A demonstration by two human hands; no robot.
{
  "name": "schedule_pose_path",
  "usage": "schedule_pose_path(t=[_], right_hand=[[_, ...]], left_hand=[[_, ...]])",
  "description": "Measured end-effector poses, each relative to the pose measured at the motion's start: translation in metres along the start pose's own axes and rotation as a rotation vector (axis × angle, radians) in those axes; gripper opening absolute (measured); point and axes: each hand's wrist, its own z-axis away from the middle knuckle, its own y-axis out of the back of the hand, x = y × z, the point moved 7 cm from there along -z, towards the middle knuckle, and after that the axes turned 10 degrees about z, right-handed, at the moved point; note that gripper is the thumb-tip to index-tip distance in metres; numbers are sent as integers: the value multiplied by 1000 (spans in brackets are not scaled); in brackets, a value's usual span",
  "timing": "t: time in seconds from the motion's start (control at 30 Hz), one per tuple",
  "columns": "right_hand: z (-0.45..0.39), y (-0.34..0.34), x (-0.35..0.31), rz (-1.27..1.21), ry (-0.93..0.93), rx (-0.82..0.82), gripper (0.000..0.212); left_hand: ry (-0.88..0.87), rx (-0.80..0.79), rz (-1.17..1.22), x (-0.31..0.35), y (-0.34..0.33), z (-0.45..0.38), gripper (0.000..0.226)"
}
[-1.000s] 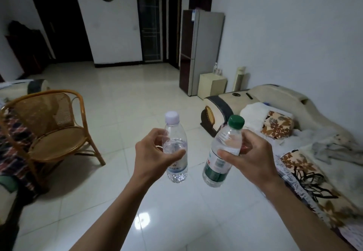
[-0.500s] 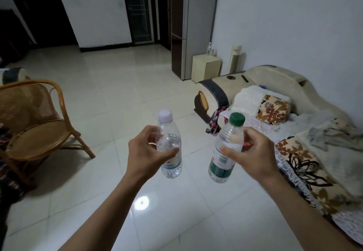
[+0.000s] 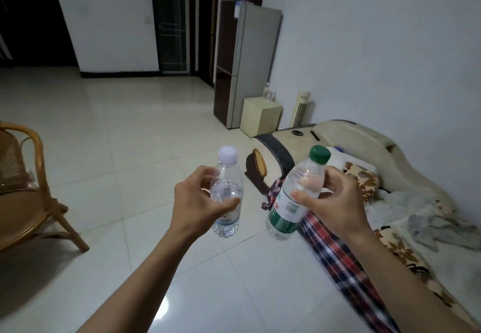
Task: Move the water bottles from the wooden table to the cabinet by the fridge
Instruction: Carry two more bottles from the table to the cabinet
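Mid-carry: my left hand grips the clear white-capped plastic bottle, my right hand the green-capped, green-labelled one, both off the floor, so next I cross to the cream cabinet beside the grey fridge.

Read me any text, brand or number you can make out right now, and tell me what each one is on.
No text reads clearly.
Green-capped bottle in the right hand: the label carries red characters and a block of fine print, both too blurred to read.
White-capped bottle in the left hand: pale label with faint print, unreadable.
Fridge: a small sticker near its top, too small to read.
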Motion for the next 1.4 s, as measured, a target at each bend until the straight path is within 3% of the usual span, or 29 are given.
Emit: schedule_pose_path(t=[0.4, 0.63, 0.8, 1.0, 1.4], right_hand=[[-150, -55, 66, -19, -49, 28, 43], [-281, -75, 97, -56, -10, 29, 43], [-356, -102, 113, 6, 18, -4, 40], [-445, -162, 131, 22, 2, -31, 39], [-627, -256, 133, 81, -44, 66, 44]], left_hand=[[3, -119, -77, -63, -66, -153, 52], [-34, -47, -79, -85, -104, -273, 55], [1, -6, -46, -119, -115, -347, 54], [42, -134, -54, -187, -129, -434, 52], [-26, -154, -8, -266, -123, -647, 54]])
